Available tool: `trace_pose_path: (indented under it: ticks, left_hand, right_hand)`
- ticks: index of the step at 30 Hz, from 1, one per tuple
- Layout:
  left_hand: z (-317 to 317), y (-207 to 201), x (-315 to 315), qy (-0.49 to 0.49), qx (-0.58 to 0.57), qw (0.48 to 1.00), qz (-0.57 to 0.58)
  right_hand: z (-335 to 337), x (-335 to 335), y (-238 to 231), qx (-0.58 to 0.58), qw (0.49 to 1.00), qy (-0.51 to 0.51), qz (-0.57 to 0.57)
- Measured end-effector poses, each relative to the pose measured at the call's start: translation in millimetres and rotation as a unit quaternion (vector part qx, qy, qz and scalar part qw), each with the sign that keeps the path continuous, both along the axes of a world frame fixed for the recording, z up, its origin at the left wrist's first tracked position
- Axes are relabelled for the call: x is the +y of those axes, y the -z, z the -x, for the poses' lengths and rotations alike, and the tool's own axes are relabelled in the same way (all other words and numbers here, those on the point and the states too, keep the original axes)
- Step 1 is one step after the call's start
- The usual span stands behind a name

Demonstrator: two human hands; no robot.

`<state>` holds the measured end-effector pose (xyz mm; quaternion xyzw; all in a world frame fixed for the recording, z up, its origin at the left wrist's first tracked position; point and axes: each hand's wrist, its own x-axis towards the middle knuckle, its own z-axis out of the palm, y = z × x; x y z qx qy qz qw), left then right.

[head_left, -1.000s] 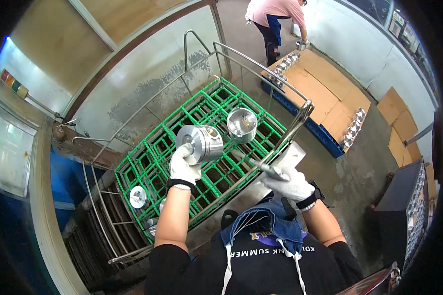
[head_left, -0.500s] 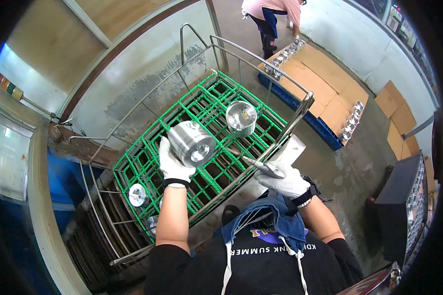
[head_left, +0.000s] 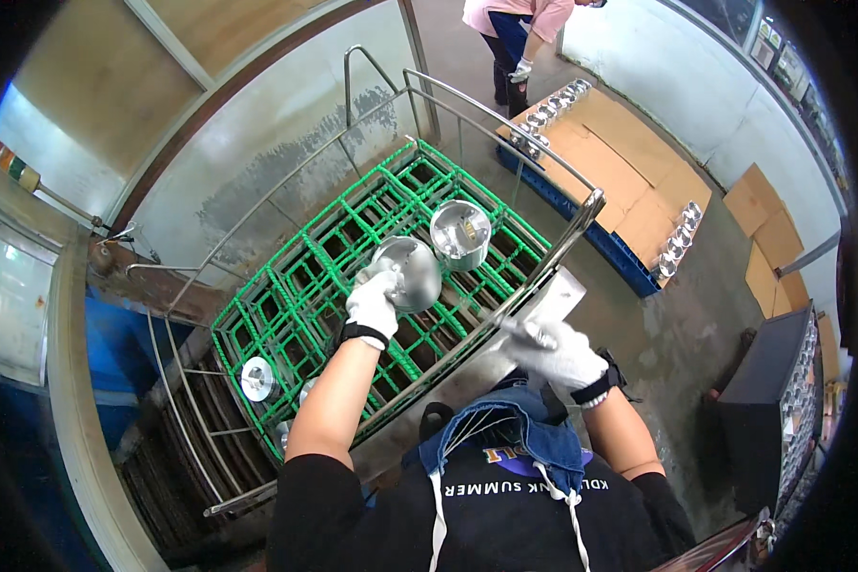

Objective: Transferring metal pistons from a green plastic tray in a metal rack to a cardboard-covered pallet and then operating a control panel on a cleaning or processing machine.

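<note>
Left grip [head_left: 376, 305] was curled round a piston [head_left: 416, 275] over the rack [head_left: 326, 255], eight o'clock from a second piston [head_left: 460, 238]; right grip [head_left: 558, 355] clasped a tool [head_left: 524, 332]. The piston seemed heavy, rigid, slick, best held round its wall.

White lettering [head_left: 481, 490] and a purple print [head_left: 564, 466] mark the black shirt [head_left: 505, 534]; posted sheets [head_left: 762, 51] too small to read.

five metal pistons [head_left: 460, 250] on one green rack [head_left: 331, 259] at the centre and lower left, two of them partly hidden; two gloved hands [head_left: 374, 303]; one blurred tool [head_left: 524, 334]; two piston rows [head_left: 679, 240] over one blue pallet [head_left: 624, 259], upper right; one co-worker [head_left: 507, 26], top.
</note>
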<state>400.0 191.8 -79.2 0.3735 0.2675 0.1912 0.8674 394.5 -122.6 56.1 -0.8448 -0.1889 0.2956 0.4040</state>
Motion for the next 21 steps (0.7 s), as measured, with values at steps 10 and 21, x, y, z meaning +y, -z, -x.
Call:
trace_pose_path:
  ticks: [10,21]
  left_hand:
    - [26.8,-15.5,60.0,0.119,0.155,0.943,-0.269]
    - [155.1,13.3,147.2,0.626,0.47,0.218,-0.583]
  right_hand:
    - [-29.1,-6.8,-5.0,-0.096,0.98,0.07,0.161]
    - [-13.1,-27.5,49.0,-0.074,0.992,-0.102,0.017]
